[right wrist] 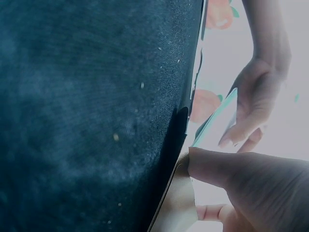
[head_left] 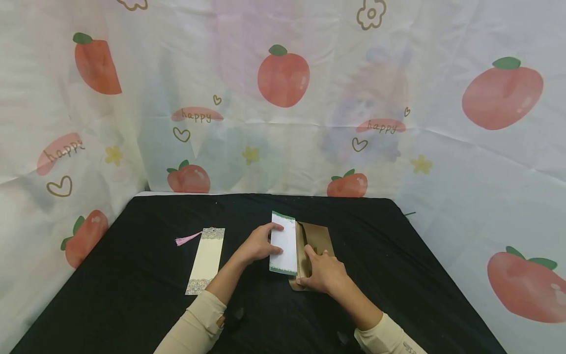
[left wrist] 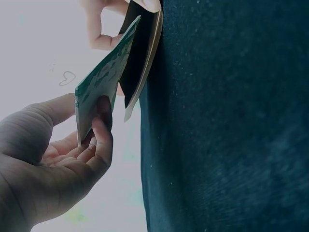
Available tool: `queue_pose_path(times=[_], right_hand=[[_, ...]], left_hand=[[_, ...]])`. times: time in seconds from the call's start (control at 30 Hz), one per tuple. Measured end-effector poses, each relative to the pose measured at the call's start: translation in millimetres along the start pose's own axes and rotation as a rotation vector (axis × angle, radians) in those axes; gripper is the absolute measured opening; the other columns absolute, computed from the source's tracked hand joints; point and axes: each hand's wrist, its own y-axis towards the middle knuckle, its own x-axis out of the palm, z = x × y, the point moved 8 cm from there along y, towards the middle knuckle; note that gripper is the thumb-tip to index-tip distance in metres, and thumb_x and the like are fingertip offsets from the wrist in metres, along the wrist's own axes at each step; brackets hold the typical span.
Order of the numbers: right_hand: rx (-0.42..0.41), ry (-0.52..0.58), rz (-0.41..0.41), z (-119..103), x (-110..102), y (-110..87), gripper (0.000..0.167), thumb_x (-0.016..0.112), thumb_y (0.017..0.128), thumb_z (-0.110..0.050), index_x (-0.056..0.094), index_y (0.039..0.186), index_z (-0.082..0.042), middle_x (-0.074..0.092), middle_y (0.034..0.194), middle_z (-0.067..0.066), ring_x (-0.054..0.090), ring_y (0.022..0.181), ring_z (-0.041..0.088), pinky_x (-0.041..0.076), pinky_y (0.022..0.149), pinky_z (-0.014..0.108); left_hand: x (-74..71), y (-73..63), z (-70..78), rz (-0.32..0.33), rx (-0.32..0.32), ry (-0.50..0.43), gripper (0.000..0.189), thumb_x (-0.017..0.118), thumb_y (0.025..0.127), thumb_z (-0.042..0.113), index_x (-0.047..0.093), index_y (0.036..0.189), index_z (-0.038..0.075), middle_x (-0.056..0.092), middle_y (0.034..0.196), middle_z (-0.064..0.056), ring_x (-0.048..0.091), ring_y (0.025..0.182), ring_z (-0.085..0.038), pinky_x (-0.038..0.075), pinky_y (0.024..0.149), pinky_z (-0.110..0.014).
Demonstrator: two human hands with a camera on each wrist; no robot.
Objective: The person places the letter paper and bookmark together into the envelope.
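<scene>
Left grip (left wrist: 55, 166) around white card (left wrist: 102, 77), apparently

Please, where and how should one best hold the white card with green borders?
Probably pinch the white card at its left long edge, coming from the left: it is thin, and its right edge is beside the open brown envelope.
</scene>
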Motion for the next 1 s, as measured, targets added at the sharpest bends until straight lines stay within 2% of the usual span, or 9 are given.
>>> queue_pose_path(times=[0.17, 0.4, 0.53, 0.77, 1.0], right_hand=[[-0.002, 0.003, -0.003, -2, 2, 1.5, 0.08, 0.089, 0.077, -0.05, 0.048, 0.136, -0.015, 0.061, 0.118, 0.031, 0.066, 0.093, 0.046, 0.054, 0.072, 0.058], [0.011, -0.001, -0.013, -1, 2, 2.3, 0.081, 0.088, 0.078, -0.05, 0.048, 0.139, -0.016, 0.061, 0.117, 0.031, 0.066, 0.09, 0.043, 0.055, 0.071, 0.055], [0.01, -0.001, -0.008, 0, 2, 1.0, 0.081, 0.089, 0.077, -0.05, 0.049, 0.138, -0.015, 0.062, 0.116, 0.031, 0.066, 0.09, 0.044, 0.055, 0.071, 0.056], [0.003, 0.002, 0.005, 1, 1, 0.6, 0.079, 0.089, 0.076, -0.05, 0.049, 0.135, -0.016, 0.062, 0.114, 0.03, 0.066, 0.089, 0.044, 0.055, 0.07, 0.056], [-0.008, 0.001, 0.009, -1, 0, 0.3, 0.078, 0.09, 0.075, -0.05, 0.049, 0.132, -0.016, 0.063, 0.111, 0.03, 0.066, 0.087, 0.045, 0.055, 0.068, 0.057]], left_hand=[[2.7, -0.8, -1.0, -0.003, -0.006, 0.016, 0.058, 0.085, 0.082, -0.004, 0.063, 0.134, 0.003, 0.062, 0.123, -0.018, 0.06, 0.1, -0.028, 0.056, 0.081, -0.041], [5.6, 2.0, -3.3, 0.005, -0.007, 0.027, 0.057, 0.086, 0.081, -0.002, 0.064, 0.133, 0.003, 0.058, 0.136, -0.022, 0.057, 0.114, -0.033, 0.053, 0.092, -0.047], [8.1, 3.6, -4.4, 0.004, -0.008, 0.032, 0.056, 0.086, 0.081, -0.001, 0.064, 0.132, 0.003, 0.059, 0.135, -0.022, 0.056, 0.112, -0.032, 0.053, 0.092, -0.046], [10.2, 5.1, -4.7, 0.017, -0.011, 0.031, 0.056, 0.086, 0.08, -0.001, 0.064, 0.132, 0.001, 0.061, 0.129, -0.021, 0.059, 0.101, -0.029, 0.055, 0.084, -0.041], [14.2, 7.2, -2.3, 0.01, -0.019, 0.044, 0.055, 0.086, 0.081, -0.001, 0.064, 0.132, 0.001, 0.06, 0.132, -0.022, 0.058, 0.108, -0.031, 0.054, 0.088, -0.044]])
